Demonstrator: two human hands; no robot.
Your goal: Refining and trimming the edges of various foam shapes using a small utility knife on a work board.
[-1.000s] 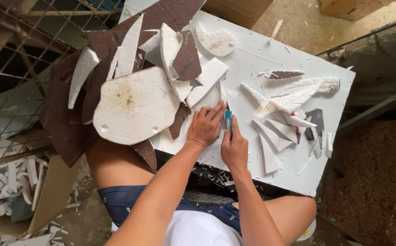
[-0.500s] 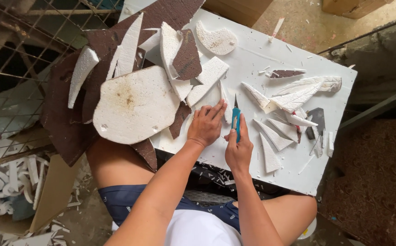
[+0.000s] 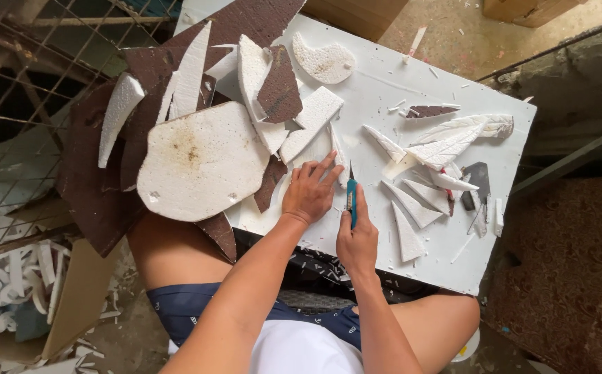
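You are looking straight down at a white board (image 3: 411,83) resting across your lap, its surface strewn with cut foam pieces. Your right hand (image 3: 357,239) is closed around a small blue craft knife (image 3: 351,195), held upright with the thin blade pointing away from you, its tip touching the board just beside your left hand. Your left hand (image 3: 309,192) lies flat and open on the board, fingers spread apart and pressing down on a white foam sheet (image 3: 315,149) near the knife; the fingertips point toward a narrow white strip (image 3: 337,147). To the left of your hands, a heap of offcuts hangs over the board's edge: a large rounded white foam slab (image 3: 200,163) with brownish stains lies on top, with dark brown foam sheets (image 3: 93,187) and slim white shards beneath and behind it. At the far side of the board sits a small white curved piece (image 3: 325,62). To the right of the knife lie several pointed white triangles (image 3: 411,208), and beyond them white feather-shaped carvings (image 3: 463,135) with ridged surfaces. A dark grey piece (image 3: 479,179) rests near the board's right edge. More white scraps (image 3: 10,284) lie on the ground to your left.
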